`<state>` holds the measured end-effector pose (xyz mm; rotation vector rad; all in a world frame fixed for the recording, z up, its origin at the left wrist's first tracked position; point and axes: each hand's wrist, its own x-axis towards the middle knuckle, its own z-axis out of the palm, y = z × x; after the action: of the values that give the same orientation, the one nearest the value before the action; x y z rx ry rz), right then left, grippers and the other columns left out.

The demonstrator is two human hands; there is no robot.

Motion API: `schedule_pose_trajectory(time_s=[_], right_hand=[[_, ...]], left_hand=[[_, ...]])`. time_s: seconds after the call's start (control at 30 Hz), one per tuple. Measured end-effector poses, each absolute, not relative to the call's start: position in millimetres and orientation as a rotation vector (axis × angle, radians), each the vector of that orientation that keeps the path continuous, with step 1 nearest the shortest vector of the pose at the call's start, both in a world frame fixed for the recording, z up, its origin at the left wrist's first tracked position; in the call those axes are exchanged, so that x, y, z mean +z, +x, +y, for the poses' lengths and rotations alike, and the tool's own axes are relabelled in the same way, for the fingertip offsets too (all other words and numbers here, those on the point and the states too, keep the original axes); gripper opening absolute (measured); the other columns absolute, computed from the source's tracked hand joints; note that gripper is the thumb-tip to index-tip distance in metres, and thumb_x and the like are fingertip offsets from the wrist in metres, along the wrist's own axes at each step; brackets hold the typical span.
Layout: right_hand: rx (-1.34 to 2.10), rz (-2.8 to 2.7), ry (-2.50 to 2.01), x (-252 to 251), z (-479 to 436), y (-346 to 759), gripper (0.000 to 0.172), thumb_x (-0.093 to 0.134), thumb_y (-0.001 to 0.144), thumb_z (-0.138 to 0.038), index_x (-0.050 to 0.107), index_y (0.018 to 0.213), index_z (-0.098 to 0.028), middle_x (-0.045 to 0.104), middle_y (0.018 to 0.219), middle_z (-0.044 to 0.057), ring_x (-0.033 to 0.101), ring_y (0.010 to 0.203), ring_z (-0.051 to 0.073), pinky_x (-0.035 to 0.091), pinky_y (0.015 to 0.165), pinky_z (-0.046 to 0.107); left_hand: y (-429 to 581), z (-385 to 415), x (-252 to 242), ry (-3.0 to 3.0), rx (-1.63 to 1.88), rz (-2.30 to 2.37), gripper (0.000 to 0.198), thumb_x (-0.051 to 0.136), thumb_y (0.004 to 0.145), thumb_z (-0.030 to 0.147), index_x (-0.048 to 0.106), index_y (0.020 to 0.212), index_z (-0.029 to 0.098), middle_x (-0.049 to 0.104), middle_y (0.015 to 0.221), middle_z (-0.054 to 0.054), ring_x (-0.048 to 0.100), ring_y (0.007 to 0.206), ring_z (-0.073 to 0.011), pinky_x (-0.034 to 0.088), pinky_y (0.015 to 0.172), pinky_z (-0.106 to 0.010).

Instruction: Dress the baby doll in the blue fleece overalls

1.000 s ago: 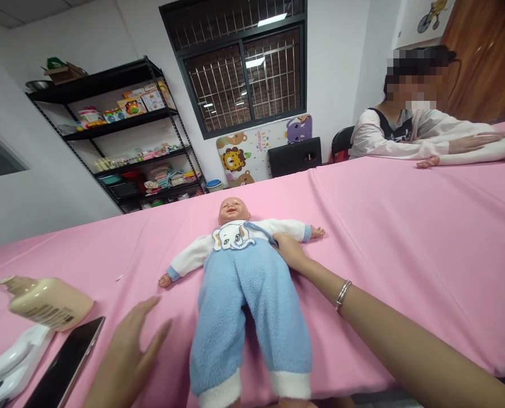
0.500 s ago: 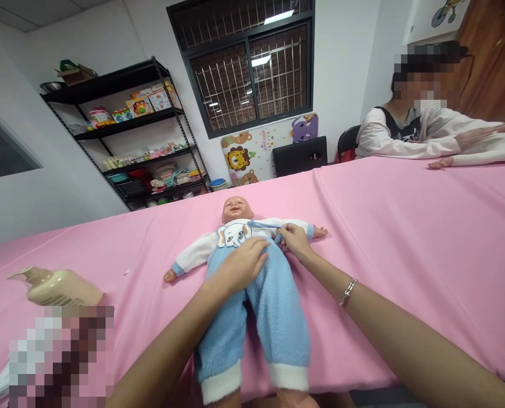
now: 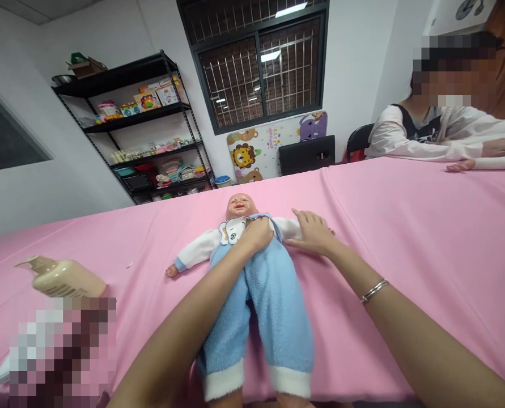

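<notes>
Now your left hand (image 3: 257,234) curls on the chest of the doll (image 3: 252,283), pinching its bib. Your right hand (image 3: 314,233) lies flat and spread on the doll's arm. A moment ago it pinched the strap instead. One doll lies face up on the pink worktop (image 3: 405,255), with one bottle (image 3: 63,277) far left.

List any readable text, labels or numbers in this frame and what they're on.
None can be read.
Pump bottle: no print legible at this angle.
Boxes on the shelf: printed, too small to read.
Animal mat under the window: small marks in the middle, blurred.
Doll bib: an elephant picture, no words, partly under the left hand.
Area lower left is pixelated.
</notes>
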<state>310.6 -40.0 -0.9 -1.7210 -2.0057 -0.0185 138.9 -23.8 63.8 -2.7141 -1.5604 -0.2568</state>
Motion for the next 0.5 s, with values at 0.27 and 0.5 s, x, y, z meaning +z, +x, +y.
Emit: schedule_pose_trajectory(time_s=[0.27, 0.5], right_hand=[[0.265, -1.786, -2.054, -6.1, -34.0, 347.8, 0.051, 0.065, 0.068, -0.040, 0.053, 0.111, -0.016, 0.044, 0.118, 0.014, 0.041, 0.111, 0.033, 0.037, 0.092, 0.049], [0.216, -1.238, -1.318, 12.2, -37.9, 309.1, 0.064, 0.059, 0.064, -0.015, 0.042, 0.125, -0.019, 0.020, 0.134, 0.012, 0.032, 0.124, 0.025, 0.049, 0.087, 0.030]], left_hand=[[123.2, -19.9, 43.1, -2.740, -0.893, -1.483, 0.044, 0.044, 0.083, 0.004, 0.040, 0.127, 0.009, 0.053, 0.117, -0.011, 0.049, 0.110, -0.0214, 0.038, 0.099, -0.034], [124.9, -35.4, 50.5, -2.538, -0.764, -1.493, 0.047, 0.051, 0.087, 0.014, 0.038, 0.132, 0.013, 0.055, 0.112, -0.011, 0.052, 0.106, -0.0215, 0.043, 0.092, -0.030]])
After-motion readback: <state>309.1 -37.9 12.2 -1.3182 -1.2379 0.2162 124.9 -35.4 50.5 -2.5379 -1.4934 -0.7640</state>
